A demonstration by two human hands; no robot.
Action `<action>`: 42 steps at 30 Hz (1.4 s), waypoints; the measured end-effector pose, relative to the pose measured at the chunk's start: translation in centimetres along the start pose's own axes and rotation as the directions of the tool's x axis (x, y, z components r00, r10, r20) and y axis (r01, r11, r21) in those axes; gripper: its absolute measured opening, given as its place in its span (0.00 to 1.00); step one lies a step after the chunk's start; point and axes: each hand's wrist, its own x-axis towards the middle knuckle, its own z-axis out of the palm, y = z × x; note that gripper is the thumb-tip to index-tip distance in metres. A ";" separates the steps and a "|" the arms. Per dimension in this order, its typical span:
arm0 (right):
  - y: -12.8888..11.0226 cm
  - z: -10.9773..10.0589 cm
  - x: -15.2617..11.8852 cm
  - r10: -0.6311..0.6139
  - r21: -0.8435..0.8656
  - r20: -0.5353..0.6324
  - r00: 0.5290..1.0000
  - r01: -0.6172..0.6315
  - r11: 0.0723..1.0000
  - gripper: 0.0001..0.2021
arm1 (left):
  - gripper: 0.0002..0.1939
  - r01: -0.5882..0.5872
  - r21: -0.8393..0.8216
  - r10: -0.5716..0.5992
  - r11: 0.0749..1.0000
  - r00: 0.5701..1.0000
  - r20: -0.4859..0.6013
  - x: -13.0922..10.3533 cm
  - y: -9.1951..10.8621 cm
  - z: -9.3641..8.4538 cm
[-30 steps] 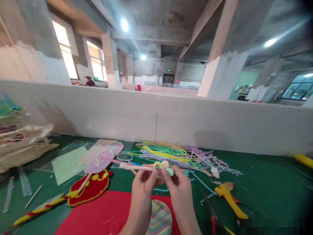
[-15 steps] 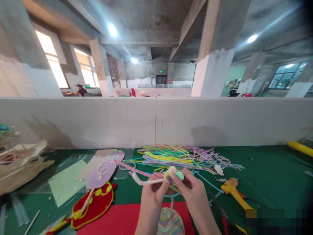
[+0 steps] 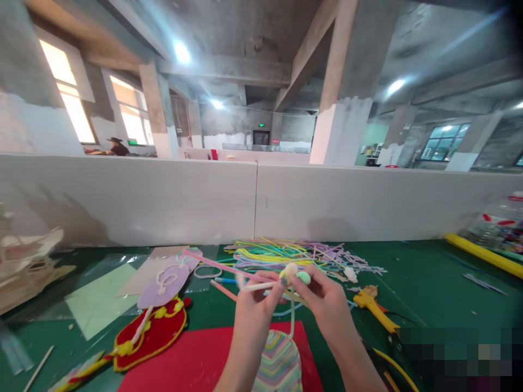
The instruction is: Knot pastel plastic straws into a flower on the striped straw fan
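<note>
Head view: both hands' fingertips grip a coiled chenille-stem cluster (image 3: 291,269) above the red board's (image 3: 183,354) far edge; left hand (image 3: 253,309) pinches its yellow side, right hand (image 3: 329,305) its mint side. Pink stem (image 3: 229,268) runs from left fingers out past board's far edge. Striped oval panel (image 3: 281,362) on board. Risk: overtight pinch could flatten coils; the long stem snagging could twist the cluster loose.
</note>
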 end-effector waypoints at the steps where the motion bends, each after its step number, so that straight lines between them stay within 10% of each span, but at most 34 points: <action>1: -0.2 -0.1 -0.1 -0.014 0.015 0.008 1.000 0.013 1.000 0.14 | 0.14 -0.006 -0.006 0.007 1.000 1.000 0.014 -0.1 0.3 0.0; 23: -1.2 -0.4 -0.5 -0.075 0.043 0.133 0.988 0.069 0.997 0.13 | 0.11 -0.185 0.169 0.187 0.968 0.982 0.000 -1.0 1.4 -0.3; 42: -0.6 0.4 -0.6 -0.052 0.035 0.070 0.996 0.050 0.998 0.15 | 0.13 -0.087 0.125 0.099 0.988 0.990 -0.101 -1.8 0.0 -0.1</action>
